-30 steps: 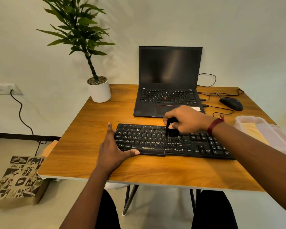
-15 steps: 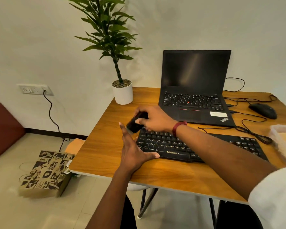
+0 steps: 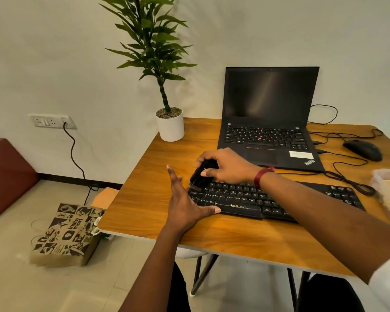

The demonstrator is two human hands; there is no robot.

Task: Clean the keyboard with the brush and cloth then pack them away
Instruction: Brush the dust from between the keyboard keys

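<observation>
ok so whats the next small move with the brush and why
Probably draw the brush rightward along the next row of keys. The right hand grips it, bristles down, at the far-left corner of the keyboard, and the left hand lies flat against the left end, bracing it, so a steady sweep looks ready.

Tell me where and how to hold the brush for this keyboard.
Hold the brush by its upper body, coming from above, as the right hand does: its bristles point down at the left end of the keyboard.
</observation>
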